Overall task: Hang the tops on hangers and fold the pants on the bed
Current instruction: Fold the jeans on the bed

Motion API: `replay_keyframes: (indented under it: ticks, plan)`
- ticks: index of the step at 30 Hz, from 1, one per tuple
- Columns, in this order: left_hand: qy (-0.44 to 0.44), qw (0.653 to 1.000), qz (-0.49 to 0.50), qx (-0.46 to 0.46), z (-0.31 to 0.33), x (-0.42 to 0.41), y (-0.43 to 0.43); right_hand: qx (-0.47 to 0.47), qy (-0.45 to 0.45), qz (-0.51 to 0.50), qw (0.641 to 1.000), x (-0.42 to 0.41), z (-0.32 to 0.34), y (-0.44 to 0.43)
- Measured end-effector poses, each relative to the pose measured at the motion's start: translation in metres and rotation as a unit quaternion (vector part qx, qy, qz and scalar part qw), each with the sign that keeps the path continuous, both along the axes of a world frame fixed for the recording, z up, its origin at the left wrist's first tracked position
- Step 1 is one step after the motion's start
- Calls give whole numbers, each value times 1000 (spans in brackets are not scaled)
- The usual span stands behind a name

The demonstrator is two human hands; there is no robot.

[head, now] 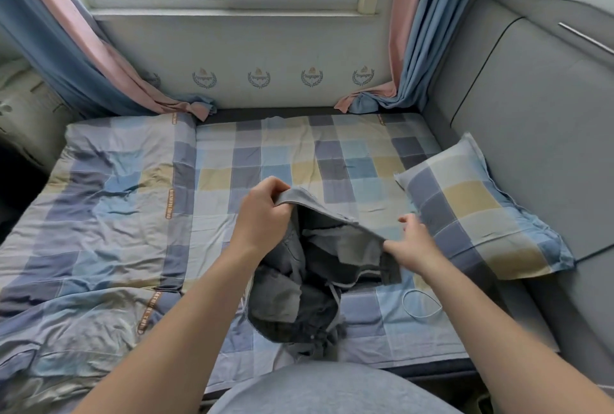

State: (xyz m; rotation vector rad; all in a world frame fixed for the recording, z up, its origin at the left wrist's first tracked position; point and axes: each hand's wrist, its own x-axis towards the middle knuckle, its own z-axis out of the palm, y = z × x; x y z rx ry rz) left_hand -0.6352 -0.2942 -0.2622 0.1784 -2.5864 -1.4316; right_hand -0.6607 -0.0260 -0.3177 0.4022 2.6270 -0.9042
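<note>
Left grip and right grip both pinch the grey pants above the bed.

home bedroom: bed, pillow, curtains

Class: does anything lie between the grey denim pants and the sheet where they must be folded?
The left hand and right hand hold the grey denim pants over checked sheet. Only a thin white cord loop lies beside them, toward the pillow.

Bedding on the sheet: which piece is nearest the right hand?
The pillow by the headboard: its corner almost meets the right hand gripping the grey jeans. The rumpled quilt lies beyond the left hand.
</note>
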Motion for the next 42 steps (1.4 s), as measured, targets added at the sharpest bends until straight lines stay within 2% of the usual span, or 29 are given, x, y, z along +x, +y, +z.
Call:
replay_keyframes:
  ticks: [1, 3, 5, 6, 9, 13, 17, 21, 26, 31, 35, 38, 42]
  plan:
    - [-2, 1000, -14, -8, 2, -1, 4, -4, 9, 55, 998, 4, 2, -9]
    - [-7, 999, -40, -16, 7, -1, 14, -73, 51, 158, 983, 14, 13, -34]
    - [-11, 997, -74, -23, 10, -1, 22, -153, 62, 197, 966, 23, 22, -61]
    - [-12, 995, -93, -25, 11, -1, 24, -169, 75, 194, 964, 24, 24, -71]
    - [-6, 992, -119, -34, 9, 0, 22, -137, 159, 164, 964, 18, 33, -80]
    - [-7, 994, -78, -83, -14, 2, 6, -194, 232, 120, 946, 9, 63, -73]
    - [2, 996, -3, -90, -40, 2, 3, -273, 263, 106, 919, 10, 86, -76]
    - [-60, 992, 61, -98, -57, 1, -11, -319, 277, 49, 905, 6, 95, -65]
    - [-113, 973, 142, -140, -81, 5, -47, -261, 316, 10, 912, -16, 82, -22]
    - [-131, 952, 203, -190, -95, 11, -72, -70, 284, -9, 956, -31, 43, 26]
    - [-144, 943, 232, -190, -109, 16, -89, 68, 264, -3, 962, -28, 16, 47]
    - [-174, 938, 246, -171, -118, 21, -100, 119, 218, -10, 969, -27, -7, 56]
    - [-254, 920, 268, -134, -135, 35, -110, 156, 120, -48, 979, -23, -31, 67]
